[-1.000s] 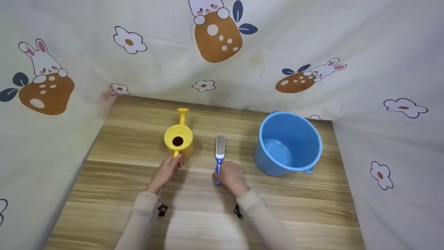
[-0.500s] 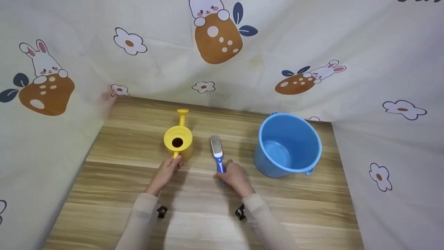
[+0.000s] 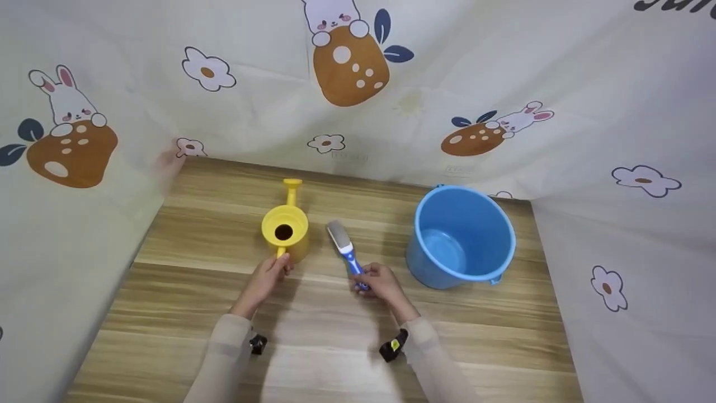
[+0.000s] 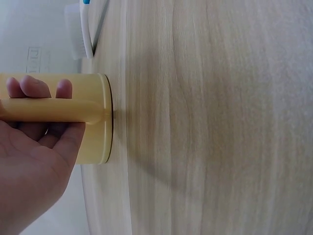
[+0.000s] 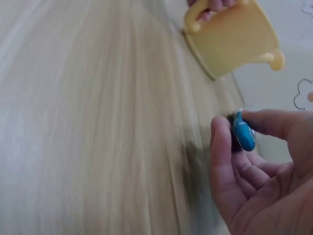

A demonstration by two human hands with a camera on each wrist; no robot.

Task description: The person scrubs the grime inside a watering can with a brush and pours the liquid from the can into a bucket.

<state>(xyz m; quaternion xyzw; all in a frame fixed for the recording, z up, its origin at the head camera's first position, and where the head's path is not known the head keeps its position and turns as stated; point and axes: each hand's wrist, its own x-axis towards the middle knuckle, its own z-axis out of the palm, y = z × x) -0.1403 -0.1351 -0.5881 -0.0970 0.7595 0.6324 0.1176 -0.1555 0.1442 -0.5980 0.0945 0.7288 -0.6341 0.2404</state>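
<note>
A yellow watering can (image 3: 301,249) stands on the wooden surface, its spout pointing away. My left hand (image 3: 264,285) holds its rear handle; in the left wrist view, fingers curl round the handle (image 4: 54,110). To the right lies a brush (image 3: 340,236) with a blue and white handle. Its grey bristles face up, and its head slants away to the left. My right hand (image 3: 384,284) pinches the handle's near end. Thumb and forefinger grip that blue end (image 5: 243,133) in the right wrist view, which hides most of the brush.
A blue bucket (image 3: 425,260) stands upright right of the brush, with nothing seen inside. Cloth walls (image 3: 251,112) printed with rabbits and flowers enclose the wooden surface (image 3: 335,347) at the back and both sides.
The brush's head has swung to the left while its handle end shifted slightly right. My right hand turned with it, from a fuller grip to a pinch. The left hand kept its place.
</note>
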